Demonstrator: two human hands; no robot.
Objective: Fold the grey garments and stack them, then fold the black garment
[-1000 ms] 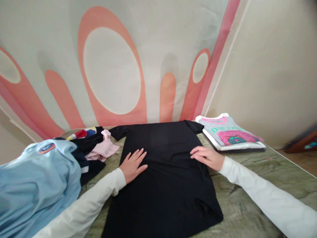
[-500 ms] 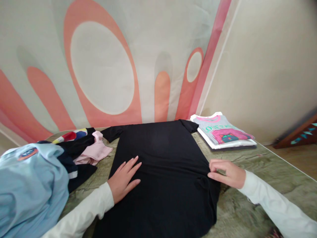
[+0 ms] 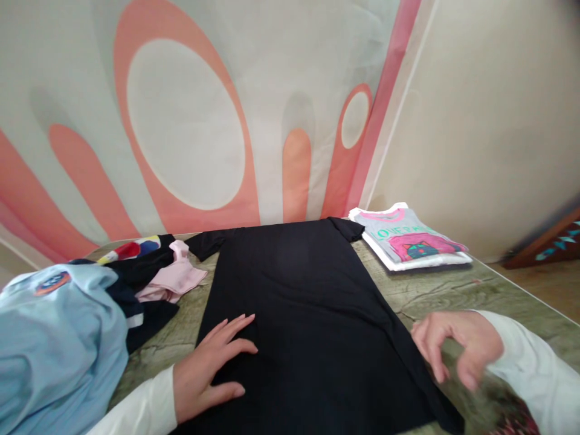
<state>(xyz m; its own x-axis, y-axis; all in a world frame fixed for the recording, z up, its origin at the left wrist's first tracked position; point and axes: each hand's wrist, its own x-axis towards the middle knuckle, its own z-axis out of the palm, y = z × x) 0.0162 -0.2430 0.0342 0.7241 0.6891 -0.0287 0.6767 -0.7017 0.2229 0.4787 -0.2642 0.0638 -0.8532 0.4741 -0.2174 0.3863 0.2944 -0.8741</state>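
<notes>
A black short-sleeved T-shirt [image 3: 299,314] lies spread on the table, sleeves at the far end and its lower part running out of view at the bottom. On its left side rests my left hand [image 3: 215,365], fingers spread over the cloth. My right hand [image 3: 457,344] hovers just off the shirt's right edge, thumb apart from the curled fingers, with nothing between them. Below that hand, the shirt's right edge flares outward toward the lower right.
Folded shirts, a grey and pink printed one [image 3: 412,238] on top, are stacked at the far right. To the left lie a light blue garment [image 3: 58,344], a pink garment [image 3: 174,275] and dark clothes. The patterned wall [image 3: 267,109] stands behind the wood-grain table [image 3: 493,302].
My right hand has let go of the shirt's right edge and moved right and nearer to me. The bunched right side now lies flatter. My left hand has slid nearer.
</notes>
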